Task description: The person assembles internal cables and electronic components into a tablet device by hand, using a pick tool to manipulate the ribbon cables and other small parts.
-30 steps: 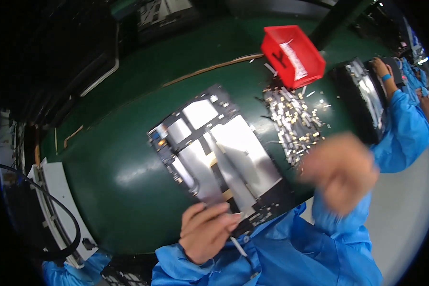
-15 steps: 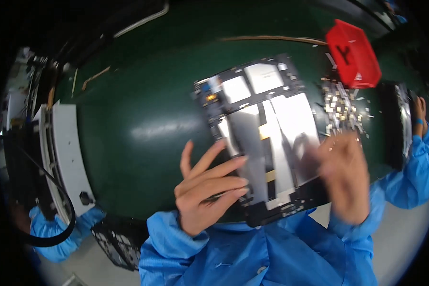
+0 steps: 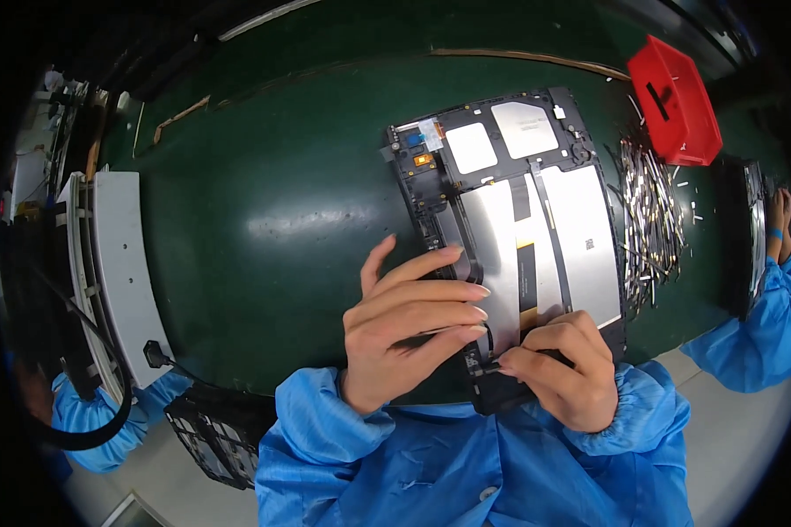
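A tablet-like device (image 3: pixel 580 237) lies tilted in front of me, its black frame and silver metal plates facing up. My left hand (image 3: pixel 404 338) rests along its left edge, fingers stretched and spread, the tips touching or hovering just over the frame. Near the device's lower end, my right hand (image 3: pixel 571 369) is closed in a pinch. Its thumb and fingertips meet at a small dark part by the lower left corner, too small to name. An orange-marked component (image 3: pixel 423 160) sits near the upper left corner.
A red plastic bin (image 3: pixel 677 105) stands at the far right, above a heap of thin strips (image 3: pixel 650 224). On the left is a white panel (image 3: pixel 125 272) with a black cable. Black frames (image 3: pixel 215 435) stand below left. Another person's hands (image 3: pixel 778 224) are at the right edge.
My right hand, blurred beside the device's right side before, has come down and left to pinch at its lower end. My left hand stays at the left edge. The whole view has shifted slightly.
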Available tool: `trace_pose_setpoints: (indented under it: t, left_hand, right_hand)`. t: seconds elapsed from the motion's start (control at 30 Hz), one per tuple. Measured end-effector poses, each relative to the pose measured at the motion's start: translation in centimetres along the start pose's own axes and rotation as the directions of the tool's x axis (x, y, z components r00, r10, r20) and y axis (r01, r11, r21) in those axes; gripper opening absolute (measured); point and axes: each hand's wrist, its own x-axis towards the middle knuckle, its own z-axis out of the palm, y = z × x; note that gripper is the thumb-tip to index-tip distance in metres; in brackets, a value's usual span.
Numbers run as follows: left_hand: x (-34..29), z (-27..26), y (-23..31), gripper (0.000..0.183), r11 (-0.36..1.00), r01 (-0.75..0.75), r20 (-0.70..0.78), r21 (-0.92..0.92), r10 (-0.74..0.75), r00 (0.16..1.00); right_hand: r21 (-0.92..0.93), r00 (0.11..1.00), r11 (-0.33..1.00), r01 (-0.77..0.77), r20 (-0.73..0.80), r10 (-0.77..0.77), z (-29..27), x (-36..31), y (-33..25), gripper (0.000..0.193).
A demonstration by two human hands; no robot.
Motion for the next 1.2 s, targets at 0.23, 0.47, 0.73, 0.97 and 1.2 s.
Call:
trace_pose_setpoints:
  t: [0.23,0.47,0.73,0.97,1.2]
  left_hand:
    - [0.2,0.1,-0.2,0.011,0.999,-0.030,0.000,-0.019,0.030,1.000]
    - [1.0,0.1,0.5,0.009,0.996,-0.078,0.034,0.053,0.076,0.997]
    - [3.6,0.8,0.9,0.011,0.953,-0.146,0.095,0.265,0.125,0.988]
    - [3.6,1.1,0.2,0.009,0.940,-0.131,0.104,0.315,0.103,0.989]
    - [3.6,1.0,0.2,0.008,0.946,-0.103,0.104,0.308,0.074,0.992]
  right_hand:
    - [-0.044,0.998,0.998,0.041,0.046,-0.039,0.0,-0.1,0.3,0.025]
    - [-0.057,0.991,0.990,0.126,0.058,-0.123,-0.1,-0.5,0.8,0.030]
    - [-0.052,0.990,0.990,0.129,0.064,-0.126,-0.2,-0.6,0.9,0.032]
    - [-0.053,0.992,0.993,0.108,0.070,-0.104,-0.1,-0.6,0.7,0.031]
    - [-0.055,0.995,0.996,0.075,0.074,-0.071,-0.2,-0.3,0.5,0.034]
